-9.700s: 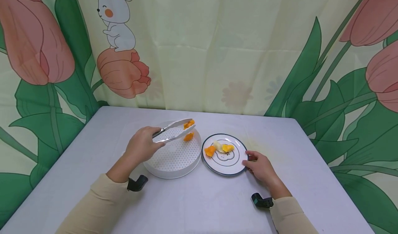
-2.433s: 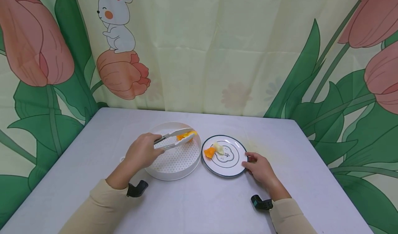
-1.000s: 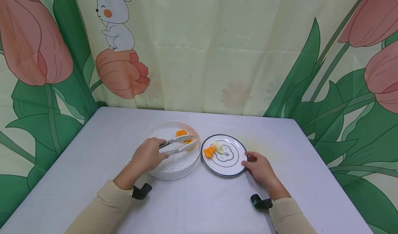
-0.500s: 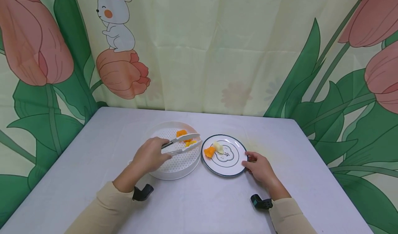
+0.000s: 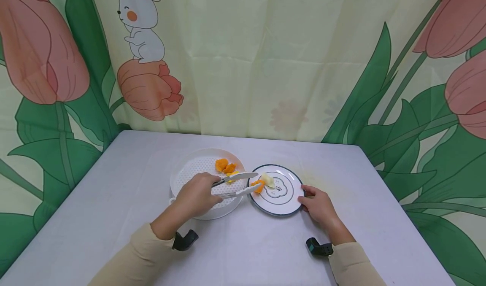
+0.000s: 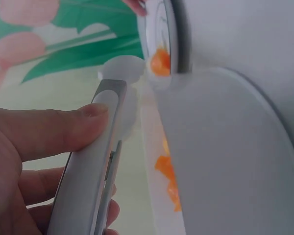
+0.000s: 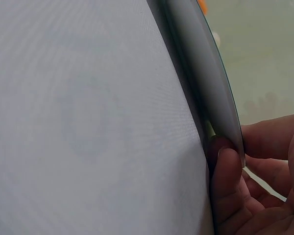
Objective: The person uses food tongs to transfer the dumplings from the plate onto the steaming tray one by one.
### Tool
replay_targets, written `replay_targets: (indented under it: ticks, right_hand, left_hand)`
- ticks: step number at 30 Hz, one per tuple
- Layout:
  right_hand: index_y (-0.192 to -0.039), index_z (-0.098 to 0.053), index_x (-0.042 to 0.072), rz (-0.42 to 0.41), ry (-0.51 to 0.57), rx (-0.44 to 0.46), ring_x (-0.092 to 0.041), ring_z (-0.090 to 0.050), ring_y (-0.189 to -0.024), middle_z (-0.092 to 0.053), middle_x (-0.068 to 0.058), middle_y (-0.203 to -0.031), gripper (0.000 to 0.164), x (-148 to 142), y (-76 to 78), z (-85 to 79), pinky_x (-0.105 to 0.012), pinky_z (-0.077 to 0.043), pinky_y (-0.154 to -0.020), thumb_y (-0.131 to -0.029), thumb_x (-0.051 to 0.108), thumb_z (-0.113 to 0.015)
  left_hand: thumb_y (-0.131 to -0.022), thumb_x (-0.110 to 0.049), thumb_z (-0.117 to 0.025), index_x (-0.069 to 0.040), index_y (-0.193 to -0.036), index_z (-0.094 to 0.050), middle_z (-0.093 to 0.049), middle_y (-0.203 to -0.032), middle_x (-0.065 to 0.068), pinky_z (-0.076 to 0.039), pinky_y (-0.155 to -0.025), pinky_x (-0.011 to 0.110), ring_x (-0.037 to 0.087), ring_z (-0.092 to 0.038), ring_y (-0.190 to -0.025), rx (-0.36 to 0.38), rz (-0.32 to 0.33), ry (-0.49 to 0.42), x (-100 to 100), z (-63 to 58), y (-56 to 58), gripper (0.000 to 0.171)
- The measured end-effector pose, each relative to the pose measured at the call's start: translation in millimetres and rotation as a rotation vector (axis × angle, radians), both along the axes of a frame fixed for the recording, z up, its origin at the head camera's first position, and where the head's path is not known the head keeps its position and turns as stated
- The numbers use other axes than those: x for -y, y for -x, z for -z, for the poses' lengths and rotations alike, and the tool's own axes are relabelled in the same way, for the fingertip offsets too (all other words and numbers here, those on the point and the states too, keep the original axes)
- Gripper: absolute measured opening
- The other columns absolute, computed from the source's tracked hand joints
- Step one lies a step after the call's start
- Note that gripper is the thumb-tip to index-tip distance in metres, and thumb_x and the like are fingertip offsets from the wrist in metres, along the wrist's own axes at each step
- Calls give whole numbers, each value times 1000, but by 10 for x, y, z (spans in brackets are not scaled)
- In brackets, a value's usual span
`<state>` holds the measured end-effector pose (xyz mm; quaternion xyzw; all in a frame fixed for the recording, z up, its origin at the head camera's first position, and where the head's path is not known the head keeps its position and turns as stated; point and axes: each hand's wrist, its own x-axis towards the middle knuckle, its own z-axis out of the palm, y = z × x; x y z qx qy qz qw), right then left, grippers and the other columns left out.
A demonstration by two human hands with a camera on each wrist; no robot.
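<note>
My left hand (image 5: 197, 195) grips silver tongs (image 5: 240, 176) with pale tips, thumb along one arm in the left wrist view. The spread tips reach over the left rim of a white, blue-edged plate (image 5: 279, 206). Between them, by the lower tip, sits an orange chunk (image 5: 259, 188); a pale, whitish piece (image 5: 268, 180) lies beside it. My right hand (image 5: 318, 204) pinches the plate's right rim, fingers partly beneath it in the right wrist view. Left of the plate, a round white perforated tray (image 5: 193, 168) holds two orange chunks (image 5: 222, 165) and a yellow piece (image 5: 231, 178), partly behind the tongs.
Tray and plate stand side by side on a table with a white cloth (image 5: 258, 252). A curtain (image 5: 296, 66) printed with tulips and a rabbit hangs behind the table. The left forearm and tongs cross over the tray's near side.
The yellow piece has gone from the plate to the tray, set down by the tongs. Since then, my left hand and the tongs have moved right to the plate, which has shifted slightly right.
</note>
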<state>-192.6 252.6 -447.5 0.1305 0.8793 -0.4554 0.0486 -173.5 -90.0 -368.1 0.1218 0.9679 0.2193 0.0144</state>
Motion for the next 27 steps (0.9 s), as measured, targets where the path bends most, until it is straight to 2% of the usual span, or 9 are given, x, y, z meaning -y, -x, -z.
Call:
replay_targets:
  ticks: [9, 15, 22, 27]
  right_hand:
    - [-148, -45, 0, 32, 18, 1, -27, -59, -99, -48, -24, -140, 52, 0, 13, 1, -25, -54, -75, -99, 9, -60]
    - [-150, -43, 1, 79, 42, 3, -25, -60, -97, -47, -24, -140, 53, 3, 42, 25, -21, -53, -71, -100, 10, -58]
    - [-150, -42, 1, 79, 36, -5, -26, -60, -99, -46, -25, -140, 53, -4, 37, 34, -22, -53, -72, -100, 10, -58]
    - [-149, -43, 0, 77, 54, -13, -26, -60, -97, -47, -26, -138, 53, -5, 36, 33, -24, -54, -72, -100, 10, -59]
  left_hand:
    - [-77, -23, -88, -8, -121, -72, -66, -109, 7, -55, -79, 37, 22, -56, -95, -16, -2, 61, -257, 12, -12, 49]
    - [-76, -23, -88, -9, -117, -73, -64, -100, 5, -53, -70, 32, 20, -53, -88, -43, 26, 92, -350, 14, 1, 46]
    - [-78, -21, -87, -8, -121, -71, -64, -109, 10, -55, -78, 37, 23, -55, -97, -77, 18, 141, -424, 22, 15, 48]
    - [-79, -22, -86, -6, -117, -71, -63, -105, 10, -54, -72, 33, 23, -54, -91, -118, 42, 217, -474, 9, 56, 44]
